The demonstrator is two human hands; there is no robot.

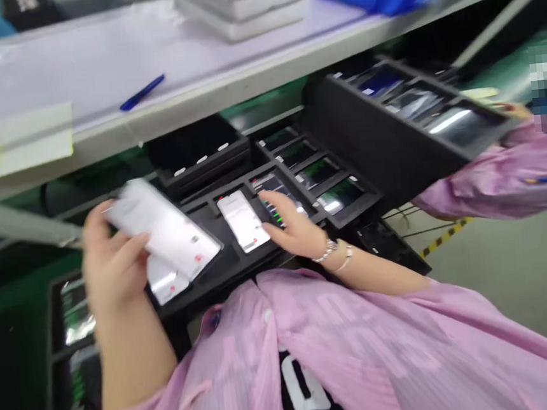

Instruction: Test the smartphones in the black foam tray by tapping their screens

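In my left hand [115,257], a white-faced smartphone [165,230] with a small red mark is gripped at its upper left edge and tilted over a black tray [208,287]. Partly hidden beneath it lies another white-faced phone [165,281]. My right hand [294,225], bracelets at its wrist, reaches over the tray with thumb and fingers apart. Its thumb is by the edge of a white-lit phone [242,220] in a compartment. The fingers reach over a dark-screened phone [272,186] with green marks, which they partly cover.
A co-worker's pink-sleeved arm [482,180] supports a tilted black tray [408,104] of phones at right. Another phone tray [318,169] adjoins mine. Above, a shelf edge [225,88] crosses the view, bearing a blue pen [143,93] and white boxes [246,6]. More trayed phones [76,311] sit lower left.
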